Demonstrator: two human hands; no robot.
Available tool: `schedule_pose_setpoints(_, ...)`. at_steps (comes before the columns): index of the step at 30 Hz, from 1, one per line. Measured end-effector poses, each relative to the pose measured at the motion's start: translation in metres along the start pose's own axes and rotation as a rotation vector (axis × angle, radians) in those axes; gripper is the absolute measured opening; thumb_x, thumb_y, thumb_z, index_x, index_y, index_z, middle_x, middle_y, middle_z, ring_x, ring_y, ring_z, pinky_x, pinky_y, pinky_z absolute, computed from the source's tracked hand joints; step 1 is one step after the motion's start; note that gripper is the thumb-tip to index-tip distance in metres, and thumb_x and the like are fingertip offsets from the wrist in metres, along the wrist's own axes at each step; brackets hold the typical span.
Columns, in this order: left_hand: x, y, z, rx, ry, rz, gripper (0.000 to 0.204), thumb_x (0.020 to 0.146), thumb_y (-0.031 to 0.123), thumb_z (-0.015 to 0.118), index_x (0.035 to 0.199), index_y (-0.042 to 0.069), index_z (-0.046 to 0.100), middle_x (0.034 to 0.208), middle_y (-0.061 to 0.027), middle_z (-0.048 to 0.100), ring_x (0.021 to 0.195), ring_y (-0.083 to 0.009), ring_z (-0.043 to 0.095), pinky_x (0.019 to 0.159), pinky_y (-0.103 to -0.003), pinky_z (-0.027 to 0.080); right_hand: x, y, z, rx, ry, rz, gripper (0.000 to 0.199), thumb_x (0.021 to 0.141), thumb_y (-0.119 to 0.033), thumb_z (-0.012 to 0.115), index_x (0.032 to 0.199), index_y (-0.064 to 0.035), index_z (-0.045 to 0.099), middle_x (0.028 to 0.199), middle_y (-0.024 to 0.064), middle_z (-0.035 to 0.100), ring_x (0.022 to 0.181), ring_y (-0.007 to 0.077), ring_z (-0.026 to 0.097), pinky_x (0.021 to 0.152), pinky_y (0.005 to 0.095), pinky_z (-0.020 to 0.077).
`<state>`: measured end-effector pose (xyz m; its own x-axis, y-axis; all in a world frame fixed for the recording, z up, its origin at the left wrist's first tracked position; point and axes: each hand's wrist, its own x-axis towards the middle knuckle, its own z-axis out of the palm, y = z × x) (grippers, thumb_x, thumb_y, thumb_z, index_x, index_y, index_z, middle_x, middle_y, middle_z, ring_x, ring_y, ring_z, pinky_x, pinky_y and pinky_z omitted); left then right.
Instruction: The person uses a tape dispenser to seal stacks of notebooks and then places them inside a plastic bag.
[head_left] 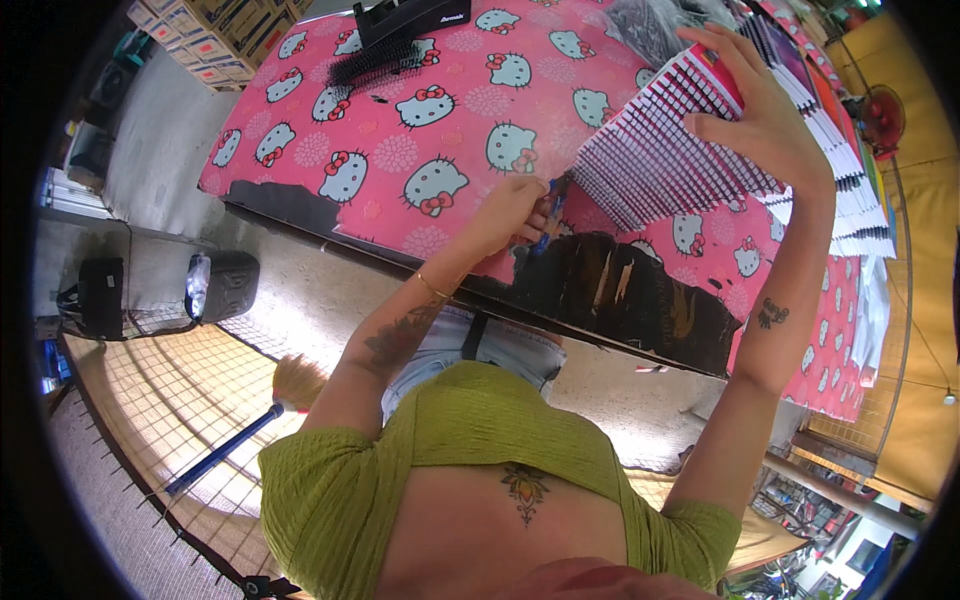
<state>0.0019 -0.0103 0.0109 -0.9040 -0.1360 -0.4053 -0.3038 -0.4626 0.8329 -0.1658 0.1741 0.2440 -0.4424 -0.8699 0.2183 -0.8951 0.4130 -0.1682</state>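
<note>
Head view: busy with the book coils, it seems

Right on the pink table (395,165) stand coil-bound notebooks (668,140). Your right hand (752,122) spreads wide on them; your left hand (512,210) curls round a small blue tool (544,240) beside them. Next likely needs steady books.
</note>
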Motion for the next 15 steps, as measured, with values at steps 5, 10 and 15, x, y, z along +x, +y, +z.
schedule_pose_setpoints(5,0.007,-0.006,0.0,0.289,-0.001,0.105,0.033,0.099,0.028,0.045,0.09,0.002,0.061,0.078,-0.0123,0.066,0.064,-0.0233,0.068,0.05,-0.032,0.051,-0.003,-0.011,-0.004,0.028,-0.016,-0.024,0.07,0.079,-0.037,0.07,0.142,-0.0169,0.047,0.15,0.0145,0.038,0.137,0.0356,0.04,0.113,0.0425,0.0319)
schedule_pose_setpoints(10,0.007,-0.019,0.007,1.399,0.428,0.87,0.031,0.095,0.027,0.051,0.106,0.002,0.066,0.08,-0.0222,0.067,0.079,-0.0417,0.066,0.067,-0.044,0.053,0.016,-0.003,0.001,0.043,-0.075,-0.084,0.078,0.075,-0.034,0.076,0.141,-0.0086,0.044,0.14,0.019,0.041,0.128,0.0369,0.044,0.109,0.0402,0.0367)
schedule_pose_setpoints(15,0.007,0.006,0.01,1.201,0.124,0.636,0.03,0.095,0.026,0.052,0.103,0.001,0.066,0.074,-0.0187,0.065,0.078,-0.0357,0.068,0.067,-0.043,0.05,-0.003,-0.003,-0.014,-0.023,-0.068,-0.012,0.08,0.073,-0.04,0.075,0.14,-0.0089,0.045,0.137,0.0217,0.044,0.127,0.0372,0.046,0.107,0.0405,0.0385)
